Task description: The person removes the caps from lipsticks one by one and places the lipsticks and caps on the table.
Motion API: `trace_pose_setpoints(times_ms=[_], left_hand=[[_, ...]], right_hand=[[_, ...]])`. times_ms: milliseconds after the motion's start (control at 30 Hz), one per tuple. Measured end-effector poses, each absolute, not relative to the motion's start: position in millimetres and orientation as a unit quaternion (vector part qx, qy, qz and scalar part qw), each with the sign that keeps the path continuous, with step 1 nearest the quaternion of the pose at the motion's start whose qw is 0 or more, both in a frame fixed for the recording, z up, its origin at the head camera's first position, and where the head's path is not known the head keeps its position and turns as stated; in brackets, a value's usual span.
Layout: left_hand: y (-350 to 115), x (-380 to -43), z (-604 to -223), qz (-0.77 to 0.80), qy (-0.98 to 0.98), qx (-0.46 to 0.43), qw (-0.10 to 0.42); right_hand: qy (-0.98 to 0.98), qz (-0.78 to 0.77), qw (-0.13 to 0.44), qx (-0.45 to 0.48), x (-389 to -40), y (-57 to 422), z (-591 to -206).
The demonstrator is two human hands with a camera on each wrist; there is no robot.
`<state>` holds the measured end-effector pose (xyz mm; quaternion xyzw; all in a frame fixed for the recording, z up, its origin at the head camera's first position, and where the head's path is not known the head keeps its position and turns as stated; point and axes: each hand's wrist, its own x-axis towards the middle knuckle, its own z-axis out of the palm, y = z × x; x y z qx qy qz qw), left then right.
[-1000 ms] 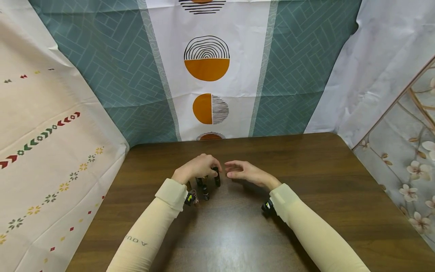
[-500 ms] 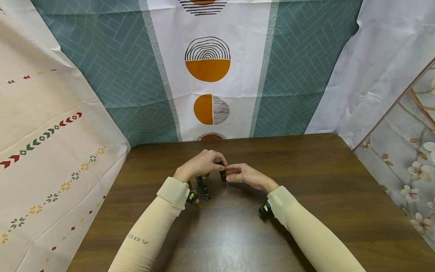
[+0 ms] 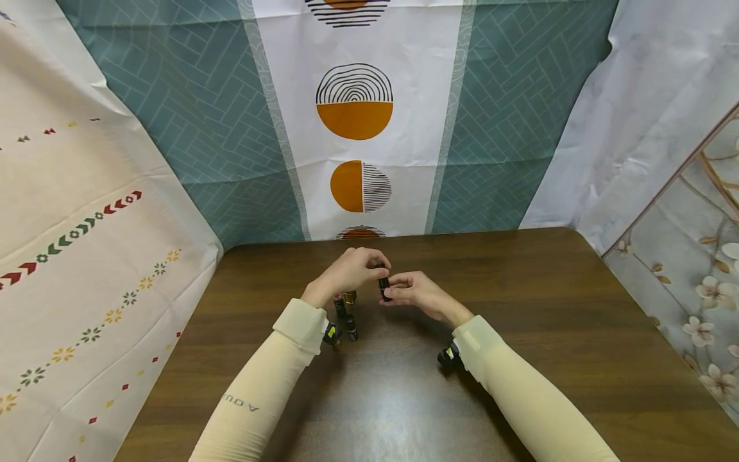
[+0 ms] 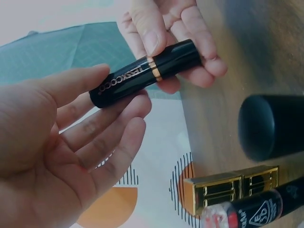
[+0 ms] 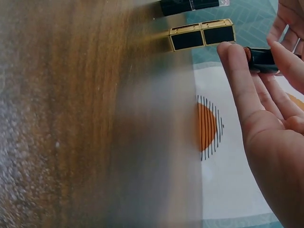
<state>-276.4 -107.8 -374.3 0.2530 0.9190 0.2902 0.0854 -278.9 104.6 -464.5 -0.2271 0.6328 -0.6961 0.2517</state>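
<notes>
Head view: left hand [image 3: 353, 267] and right hand [image 3: 423, 294] pinch opposite ends of the lipstick [image 3: 383, 283] just below mid-frame, apparently handover or uncapping; next move likely needs one grip steady.

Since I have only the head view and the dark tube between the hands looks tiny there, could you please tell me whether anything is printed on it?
Observer: Yes, the left wrist view shows lettering along the side of the black tube, on the part nearer the left hand.
Operator: Thank you; might I also ask how the small gold-coloured thing on the table looks from close up?
Observer: In the right wrist view it is a gold-edged block with two black panels side by side on the face turned to that camera.
</notes>
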Motion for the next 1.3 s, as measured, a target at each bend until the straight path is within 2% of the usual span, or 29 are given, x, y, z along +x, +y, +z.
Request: trace_pose_setpoints(times_ms=[567,967,1300], left_hand=[[-97,-279,-381,0.411,0.890,0.188,0.068],[-92,-279,-381,0.430,0.883,0.178,0.054],[-91,-279,-384,0.440,0.880,0.171,0.043]], right_hand=[[0.625,-0.708,0.239,-0.227,-279,106,-460],[0.629,-0.721,0.214,-0.195,-279,104,-458],[0.619,-0.734,0.221,-0.171,-280,101,-458]])
